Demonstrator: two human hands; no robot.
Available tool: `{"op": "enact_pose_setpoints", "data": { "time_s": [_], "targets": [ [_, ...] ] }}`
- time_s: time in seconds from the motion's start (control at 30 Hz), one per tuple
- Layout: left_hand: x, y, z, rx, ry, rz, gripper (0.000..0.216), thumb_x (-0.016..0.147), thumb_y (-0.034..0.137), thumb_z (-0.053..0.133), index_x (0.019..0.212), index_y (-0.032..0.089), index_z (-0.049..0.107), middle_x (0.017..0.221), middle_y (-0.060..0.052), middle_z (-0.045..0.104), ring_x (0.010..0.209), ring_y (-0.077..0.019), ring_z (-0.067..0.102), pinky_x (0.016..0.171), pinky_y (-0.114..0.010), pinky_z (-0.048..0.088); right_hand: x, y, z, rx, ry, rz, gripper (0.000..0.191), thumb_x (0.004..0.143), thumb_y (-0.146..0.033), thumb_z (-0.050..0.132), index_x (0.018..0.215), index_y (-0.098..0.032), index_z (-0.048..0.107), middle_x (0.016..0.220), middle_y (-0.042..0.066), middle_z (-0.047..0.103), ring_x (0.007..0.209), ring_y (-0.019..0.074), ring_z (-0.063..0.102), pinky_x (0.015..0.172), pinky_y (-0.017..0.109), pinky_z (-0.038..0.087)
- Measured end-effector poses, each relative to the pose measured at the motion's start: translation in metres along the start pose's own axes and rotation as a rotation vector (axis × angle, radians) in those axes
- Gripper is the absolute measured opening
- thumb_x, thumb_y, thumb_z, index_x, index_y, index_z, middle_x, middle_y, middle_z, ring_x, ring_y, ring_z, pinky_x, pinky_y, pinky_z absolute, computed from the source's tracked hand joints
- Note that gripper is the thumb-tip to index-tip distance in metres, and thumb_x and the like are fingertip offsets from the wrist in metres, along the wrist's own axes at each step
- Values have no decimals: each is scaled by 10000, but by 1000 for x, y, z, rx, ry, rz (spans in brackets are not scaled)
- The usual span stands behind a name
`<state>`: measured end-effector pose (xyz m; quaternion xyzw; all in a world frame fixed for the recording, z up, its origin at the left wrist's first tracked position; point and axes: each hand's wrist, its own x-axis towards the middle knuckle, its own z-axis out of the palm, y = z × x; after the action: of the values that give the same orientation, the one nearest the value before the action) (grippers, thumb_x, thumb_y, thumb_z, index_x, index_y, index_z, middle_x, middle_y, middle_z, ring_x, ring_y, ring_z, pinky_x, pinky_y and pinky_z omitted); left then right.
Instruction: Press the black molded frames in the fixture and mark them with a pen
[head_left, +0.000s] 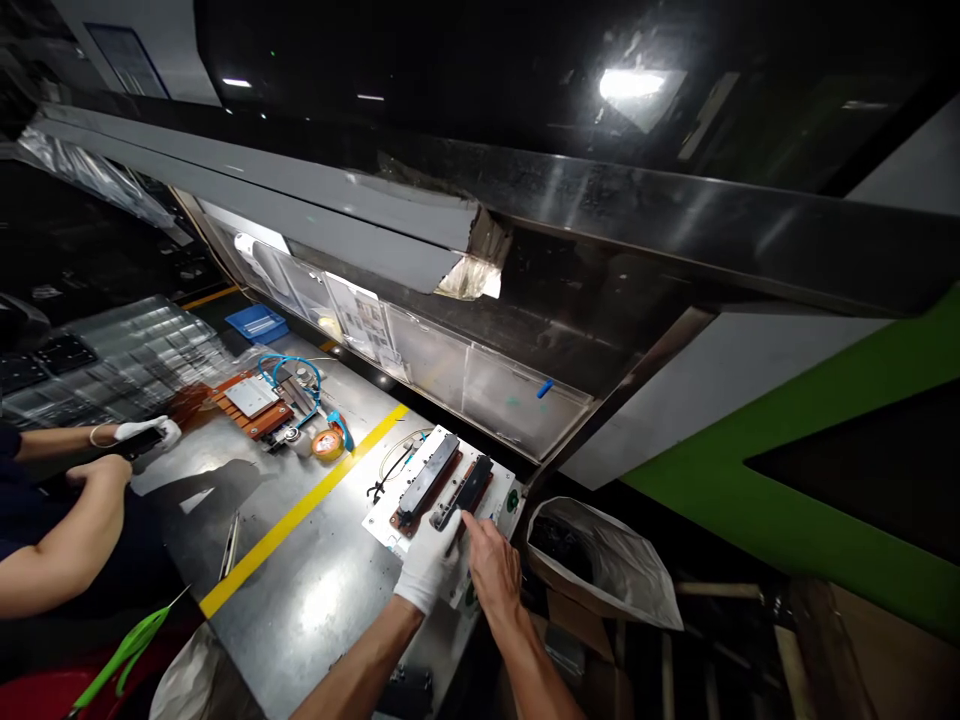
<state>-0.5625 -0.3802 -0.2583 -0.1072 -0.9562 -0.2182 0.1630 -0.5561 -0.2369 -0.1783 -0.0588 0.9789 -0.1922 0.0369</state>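
My left hand [433, 556], in a white glove, is closed at the near end of a long black plastic part [474, 485]. That part lies in the right-hand slot of a white fixture plate [382, 521]. Close beside it, my bare right hand [493, 565] has its index finger reaching towards the same end, the other fingers curled; what they may hold is hidden. A second long dark grey-black part [430, 480] sits to the left in a brown holder on the plate. Thin cables [380, 485] lie at the plate's left edge.
A yellow stripe [315, 500] crosses the metal table. Left of it stand an orange-brown fixture [251, 403] and a tape roll [328, 444]. A co-worker's gloved hand [159, 432] holds a black part. An open lined bag [645, 575] stands right; green-handled scissors [131, 645] are lower left.
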Motion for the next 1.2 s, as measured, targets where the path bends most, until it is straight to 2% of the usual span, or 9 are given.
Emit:
{"op": "enact_pose_setpoints", "data": {
  "time_s": [0.2, 0.3, 0.4, 0.53, 0.6, 0.73, 0.87, 0.97, 1.2],
  "targets": [
    [-80, -13, -10, -230, -134, -266, 851, 930, 345, 593, 1626, 272, 108, 1654, -179, 249, 1528, -321, 334, 1202, -517, 410, -69, 70, 77, 539, 355, 260, 555, 1033, -470, 353, 1433, -121, 513, 1283, 209, 711, 1148, 293, 711, 913, 385, 589],
    [-157, -28, -21, -137, -292, -352, 732, 938, 329, 528, 1599, 179, 255, 1621, -194, 378, 1515, -306, 364, 1231, -506, 366, -139, 106, 129, 599, 124, 337, 516, 918, -544, 453, 1183, -179, 704, 1184, 185, 760, 1097, 332, 729, 930, 410, 583],
    [-205, -37, -32, 72, -641, -351, 772, 786, 199, 574, 1548, 203, 450, 1631, -153, 411, 1525, -340, 344, 1261, -531, 275, -186, 110, 169, 639, -151, 388, 413, 816, -454, 532, 1072, -246, 781, 1087, 117, 802, 1040, 311, 751, 912, 357, 582],
    [-205, -42, -33, 266, -1152, -315, 981, 621, 64, 565, 1568, 267, 406, 1663, -137, 345, 1560, -406, 212, 1238, -671, 99, -175, 82, 210, 659, -256, 400, 427, 743, -303, 573, 1095, -241, 806, 1093, 83, 808, 1067, 300, 743, 965, 356, 562],
    [-196, -46, -27, 314, -1236, -310, 933, 683, -2, 463, 1576, 253, 383, 1627, -140, 417, 1551, -389, 251, 1221, -692, 114, -154, 68, 227, 672, -271, 406, 465, 722, -244, 588, 1138, -247, 796, 1152, 62, 798, 1133, 286, 723, 1013, 346, 539],
    [-193, -60, -16, 304, -1142, -226, 897, 727, -104, 258, 1562, 179, 423, 1433, -159, 633, 1443, -333, 467, 1225, -661, 167, -131, 62, 232, 668, -243, 457, 513, 742, -182, 562, 1215, -217, 756, 1214, 77, 777, 1167, 268, 715, 1026, 323, 527],
    [-199, -69, -22, 159, -1021, -170, 629, 803, 31, 397, 1315, 264, 677, 1171, -131, 762, 1117, -342, 702, 1117, -607, 379, -115, 72, 191, 603, -101, 547, 470, 921, -296, 402, 1266, -162, 693, 1222, 158, 758, 1150, 303, 718, 999, 389, 539],
    [-203, -66, -38, -54, -912, -399, 337, 805, 305, 592, 1104, 261, 740, 1118, -110, 779, 1065, -397, 715, 918, -500, 518, -73, 68, 152, 601, 39, 510, 565, 1002, -424, 308, 1444, -145, 524, 1329, 180, 692, 1192, 295, 688, 1008, 390, 522],
    [-197, -37, -96, -740, -426, -1030, 516, 647, 479, 735, 1054, 176, 637, 1029, -144, 780, 1073, -381, 717, 983, -477, 561, 15, 38, 92, 687, 129, 473, 690, 831, -187, 575, 1491, -24, 458, 1232, 291, 690, 1209, 401, 647, 1023, 483, 464]
  ]
}}
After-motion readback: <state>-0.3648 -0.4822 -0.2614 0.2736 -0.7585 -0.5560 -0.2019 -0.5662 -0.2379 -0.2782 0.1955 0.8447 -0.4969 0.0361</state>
